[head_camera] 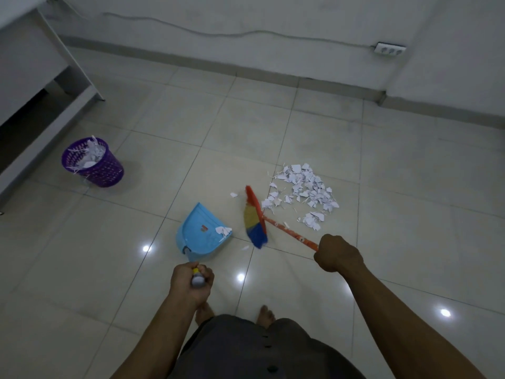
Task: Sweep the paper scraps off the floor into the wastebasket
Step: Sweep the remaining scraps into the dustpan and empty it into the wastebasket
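Broom [255, 218] in fisted right hand [338, 253]

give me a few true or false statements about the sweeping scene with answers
1. The right hand grips the broom handle. True.
2. The dustpan is red. False: it is light blue; the left hand holds its handle.
3. The wastebasket is empty. False: the purple basket already has paper in it.
4. The main pile of paper scraps lies to the right of the broom head. True.
5. The dustpan is heaped full of scraps. False: only a few pieces sit at its front edge.
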